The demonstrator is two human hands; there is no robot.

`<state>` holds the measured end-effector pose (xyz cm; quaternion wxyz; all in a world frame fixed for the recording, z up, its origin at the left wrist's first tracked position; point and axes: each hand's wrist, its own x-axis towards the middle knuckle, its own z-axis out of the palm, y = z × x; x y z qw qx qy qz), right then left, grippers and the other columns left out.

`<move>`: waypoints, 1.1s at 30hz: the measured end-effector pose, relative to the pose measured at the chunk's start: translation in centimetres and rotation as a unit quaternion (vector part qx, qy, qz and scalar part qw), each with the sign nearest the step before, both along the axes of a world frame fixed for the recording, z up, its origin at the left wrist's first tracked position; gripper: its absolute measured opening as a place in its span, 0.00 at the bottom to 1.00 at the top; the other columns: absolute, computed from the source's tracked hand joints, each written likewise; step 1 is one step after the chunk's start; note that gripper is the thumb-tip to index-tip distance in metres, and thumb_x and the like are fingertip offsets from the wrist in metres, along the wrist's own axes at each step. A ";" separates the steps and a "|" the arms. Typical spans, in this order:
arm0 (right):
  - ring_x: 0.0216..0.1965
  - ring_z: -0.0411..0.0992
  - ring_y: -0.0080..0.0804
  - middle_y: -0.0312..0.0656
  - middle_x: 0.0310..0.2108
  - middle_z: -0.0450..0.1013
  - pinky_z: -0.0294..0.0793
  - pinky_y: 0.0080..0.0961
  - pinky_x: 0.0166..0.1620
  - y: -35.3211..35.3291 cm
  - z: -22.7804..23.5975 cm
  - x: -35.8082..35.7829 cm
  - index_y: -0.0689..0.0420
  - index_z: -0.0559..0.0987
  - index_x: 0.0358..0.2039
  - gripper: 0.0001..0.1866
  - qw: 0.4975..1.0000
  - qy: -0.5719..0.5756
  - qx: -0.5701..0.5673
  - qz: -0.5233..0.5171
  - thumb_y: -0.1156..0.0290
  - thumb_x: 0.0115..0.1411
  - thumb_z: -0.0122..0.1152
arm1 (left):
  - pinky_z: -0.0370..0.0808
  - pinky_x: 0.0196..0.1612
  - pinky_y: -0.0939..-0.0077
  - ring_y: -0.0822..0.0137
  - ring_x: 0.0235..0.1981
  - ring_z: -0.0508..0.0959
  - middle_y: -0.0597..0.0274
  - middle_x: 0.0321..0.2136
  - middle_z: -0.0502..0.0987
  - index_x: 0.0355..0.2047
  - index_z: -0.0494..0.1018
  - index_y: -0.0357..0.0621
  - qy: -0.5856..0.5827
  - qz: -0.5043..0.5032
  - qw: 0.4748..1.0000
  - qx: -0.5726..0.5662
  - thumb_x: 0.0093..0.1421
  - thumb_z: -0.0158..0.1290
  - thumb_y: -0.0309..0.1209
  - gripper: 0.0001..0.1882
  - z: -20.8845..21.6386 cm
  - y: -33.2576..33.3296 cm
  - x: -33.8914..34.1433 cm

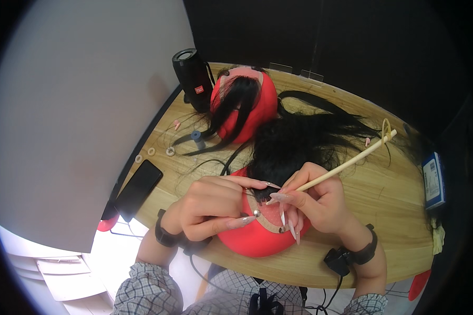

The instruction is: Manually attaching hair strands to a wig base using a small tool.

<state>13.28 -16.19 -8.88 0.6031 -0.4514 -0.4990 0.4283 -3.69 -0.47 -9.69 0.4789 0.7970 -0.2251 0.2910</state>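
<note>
A red dome-shaped wig block point(247, 243) sits near the table's front edge, bearing a lace cap point(270, 212) and a mass of black hair point(284, 144) pushed toward the far side. My right hand point(318, 202) grips a pale wooden stick point(347, 164), its lower end pointed at the hairline; the tip is hard to make out. A yellow rubber band point(386, 131) loops round its upper end. My left hand point(210, 205) rests on the block, index finger and thumb stretched apart. Its index fingertip meets the hairline beside my right fingers, its thumb a silver round-headed pin point(256, 213).
Behind stands a second red block point(265, 105) with hair, beside a black cylindrical speaker point(192, 79). A phone point(139, 189), a grey-blue thread spool point(197, 139) and small rings point(151, 151) lie left. At the right edge is a blue-and-white box point(433, 181).
</note>
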 end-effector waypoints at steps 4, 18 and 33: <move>0.17 0.72 0.19 0.43 0.22 0.74 0.69 0.12 0.17 -0.1 0.3 0.1 0.66 0.71 0.32 0.10 0.999 0.031 -0.017 0.005 0.72 0.65 0.50 | 0.71 0.51 0.46 0.56 0.15 0.71 0.56 0.12 0.67 0.15 0.68 0.35 -0.001 0.002 1.000 0.000 0.52 0.51 0.22 0.10 0.0 0.0 0.0; 0.16 0.71 0.18 0.40 0.20 0.72 0.69 0.12 0.16 0.0 0.5 0.2 0.66 0.73 0.30 0.14 0.999 0.040 -0.035 0.007 0.67 0.67 0.47 | 0.69 0.48 0.55 0.63 0.18 0.69 0.62 0.15 0.67 0.16 0.68 0.39 -0.034 0.228 0.954 0.193 0.48 0.54 0.22 0.07 2.8 -2.5 -1.3; 0.12 0.71 0.19 0.37 0.16 0.71 0.67 0.13 0.15 0.2 0.0 0.3 0.64 0.71 0.26 0.16 1.000 0.027 0.006 0.005 0.66 0.68 0.46 | 0.66 0.38 0.69 0.66 0.22 0.69 0.65 0.17 0.64 0.19 0.68 0.42 0.044 0.256 0.845 0.468 0.40 0.54 0.25 0.06 4.3 -4.8 -0.1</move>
